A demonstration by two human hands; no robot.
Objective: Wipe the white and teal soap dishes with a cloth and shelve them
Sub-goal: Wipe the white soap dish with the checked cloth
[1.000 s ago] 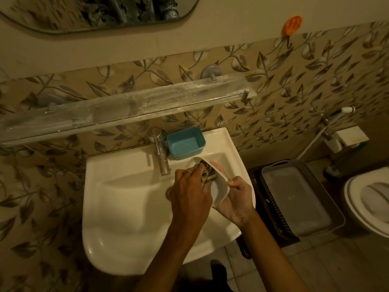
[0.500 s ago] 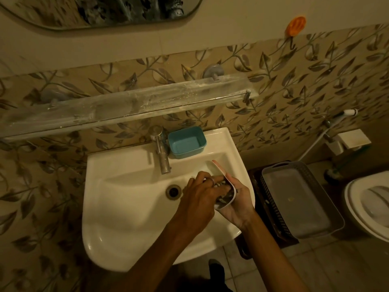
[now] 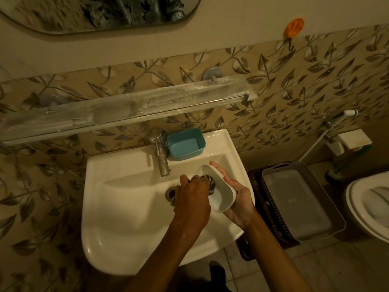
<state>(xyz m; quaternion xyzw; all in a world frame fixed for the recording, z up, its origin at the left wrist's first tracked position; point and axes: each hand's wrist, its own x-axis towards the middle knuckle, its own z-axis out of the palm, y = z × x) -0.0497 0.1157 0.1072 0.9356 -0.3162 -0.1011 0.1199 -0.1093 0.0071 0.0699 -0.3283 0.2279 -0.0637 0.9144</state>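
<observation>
My right hand (image 3: pixel 239 197) holds the white soap dish (image 3: pixel 222 197) tilted on its side over the white sink (image 3: pixel 126 218), fingers stretched along its back. My left hand (image 3: pixel 192 199) is closed on a dark patterned cloth (image 3: pixel 209 183) and presses it into the dish's upper inside. The teal soap dish (image 3: pixel 186 144) stands upright on the sink's back ledge, just right of the metal tap (image 3: pixel 161 152). A long, dusty glass shelf (image 3: pixel 130 108) runs along the tiled wall above the sink.
A grey plastic basket (image 3: pixel 303 203) sits on the floor right of the sink, with a toilet (image 3: pixel 370 199) beyond it. A spray hose (image 3: pixel 336 121) and an orange hook (image 3: pixel 294 27) are on the wall. A mirror (image 3: pixel 101 11) hangs above.
The white dish has turned so its open side faces left and up. My left hand with the cloth has slid from the dish's lower part toward its upper inside.
</observation>
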